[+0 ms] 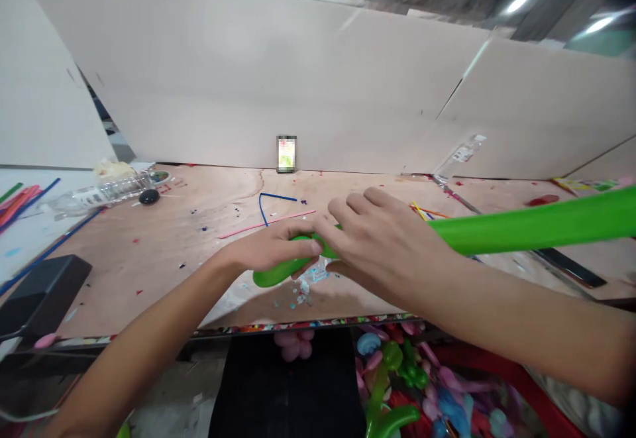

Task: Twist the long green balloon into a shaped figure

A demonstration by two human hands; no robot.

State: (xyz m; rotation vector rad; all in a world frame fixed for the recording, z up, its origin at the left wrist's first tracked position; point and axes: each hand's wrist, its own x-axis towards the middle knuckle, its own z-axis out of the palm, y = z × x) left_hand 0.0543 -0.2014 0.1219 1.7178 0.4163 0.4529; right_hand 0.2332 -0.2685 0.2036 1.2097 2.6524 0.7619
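Note:
A long green balloon (527, 228) stretches from the right edge of the view to the middle of the plywood table (163, 252). My left hand (271, 249) grips its rounded end, which pokes out below my fingers. My right hand (382, 236) closes on the balloon just to the right of the left hand, the two hands touching. The part of the balloon between the hands is hidden by my fingers.
A clear plastic bottle (99, 193) lies at the back left, another (457, 158) leans at the back right. Thin uninflated balloons (268, 224) lie on the table. A black box (42, 292) sits at left. Finished balloon shapes (397, 385) fill a bin below the table edge.

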